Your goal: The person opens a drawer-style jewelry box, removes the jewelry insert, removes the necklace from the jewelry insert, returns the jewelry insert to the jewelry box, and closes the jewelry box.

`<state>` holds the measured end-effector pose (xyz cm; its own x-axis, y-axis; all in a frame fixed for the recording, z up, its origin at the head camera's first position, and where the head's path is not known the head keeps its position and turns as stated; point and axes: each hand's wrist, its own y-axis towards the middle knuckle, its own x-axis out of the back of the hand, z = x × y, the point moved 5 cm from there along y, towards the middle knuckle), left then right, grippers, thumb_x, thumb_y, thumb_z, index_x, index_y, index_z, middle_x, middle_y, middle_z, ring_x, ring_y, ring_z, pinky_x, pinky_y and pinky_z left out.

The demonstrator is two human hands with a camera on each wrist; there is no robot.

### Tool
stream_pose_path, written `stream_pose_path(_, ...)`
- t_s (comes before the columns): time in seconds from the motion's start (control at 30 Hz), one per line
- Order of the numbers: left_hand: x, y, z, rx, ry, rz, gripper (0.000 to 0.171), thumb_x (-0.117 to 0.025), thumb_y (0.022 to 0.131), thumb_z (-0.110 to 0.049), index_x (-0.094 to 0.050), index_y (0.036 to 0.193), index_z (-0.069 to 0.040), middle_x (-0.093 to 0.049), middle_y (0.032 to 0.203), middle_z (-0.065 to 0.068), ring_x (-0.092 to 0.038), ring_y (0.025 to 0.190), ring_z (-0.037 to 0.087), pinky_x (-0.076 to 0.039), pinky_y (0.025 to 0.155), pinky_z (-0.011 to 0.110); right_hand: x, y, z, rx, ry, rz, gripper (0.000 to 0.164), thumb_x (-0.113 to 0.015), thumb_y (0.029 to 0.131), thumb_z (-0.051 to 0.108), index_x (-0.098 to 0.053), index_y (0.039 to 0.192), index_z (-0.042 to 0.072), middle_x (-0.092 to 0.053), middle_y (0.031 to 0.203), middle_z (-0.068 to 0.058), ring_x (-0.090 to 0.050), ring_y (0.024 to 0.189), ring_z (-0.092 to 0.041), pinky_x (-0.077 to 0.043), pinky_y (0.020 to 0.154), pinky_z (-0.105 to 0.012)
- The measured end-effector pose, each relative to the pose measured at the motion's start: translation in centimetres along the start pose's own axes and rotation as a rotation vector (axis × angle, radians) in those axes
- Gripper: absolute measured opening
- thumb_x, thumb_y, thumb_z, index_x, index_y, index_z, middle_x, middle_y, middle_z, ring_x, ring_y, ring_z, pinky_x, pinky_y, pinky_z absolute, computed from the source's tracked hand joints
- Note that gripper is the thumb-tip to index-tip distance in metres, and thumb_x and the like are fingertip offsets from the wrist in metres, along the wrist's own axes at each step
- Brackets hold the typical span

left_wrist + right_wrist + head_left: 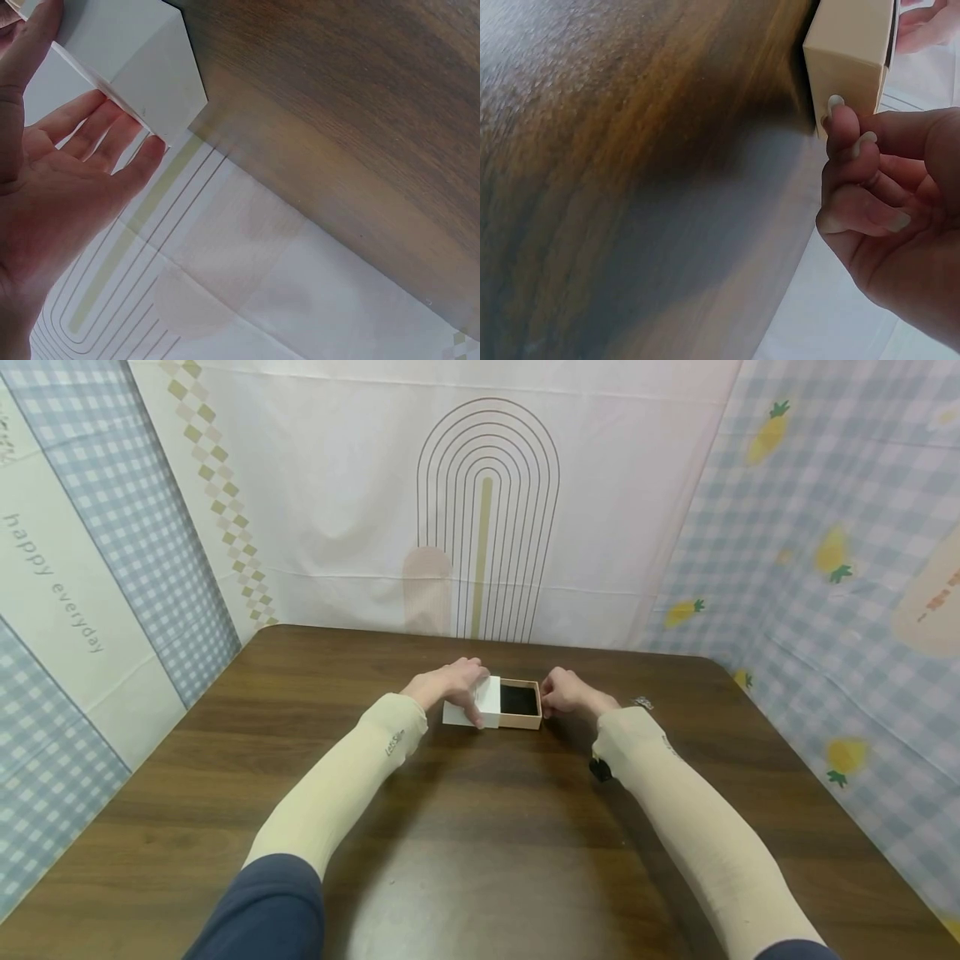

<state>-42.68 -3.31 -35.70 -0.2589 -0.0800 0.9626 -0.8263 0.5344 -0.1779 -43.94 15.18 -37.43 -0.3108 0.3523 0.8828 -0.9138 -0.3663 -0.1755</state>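
Observation:
A small drawer box lies on the table, its white sleeve (pixel 491 700) on the left and its tan drawer (pixel 521 722) slid partly out to the right. Black lining (pixel 519 699) shows inside the drawer. My left hand (pixel 452 683) grips the sleeve from above, thumb on the near side and fingers on the far side. In the left wrist view the fingertips press along the white sleeve (pixel 150 64). My right hand (pixel 567 692) has curled fingers, with thumb and index finger pinching at the end of the drawer (pixel 847 75). Exactly what they pinch is hidden by the fingertips.
A small silvery item (pixel 642 702) lies on the brown wooden table (pixel 480 827), just beyond the right wrist. A black device (pixel 600 769) sits under the right cuff. Patterned cloths (pixel 337 485) hang behind the table and at both sides.

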Motion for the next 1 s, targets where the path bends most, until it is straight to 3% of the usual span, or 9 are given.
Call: stream_pose_path(1.0, -0.2, 0.27, 0.03, 0.0, 0.018, -0.006, 0.08, -0.088, 0.065, -0.038, -0.052, 0.13, -0.007, -0.051, 0.121, 0.007, -0.046, 0.113, 0.023, -0.049, 0.095, 0.036, -0.47, 0.71, 0.94, -0.006, 0.023, 0.006, 0.019, -0.053, 0.083, -0.002, -0.065, 0.068, 0.001, -0.067, 0.06, -0.006, -0.051, 0.043, -0.009, -0.044, 0.044, -0.017)
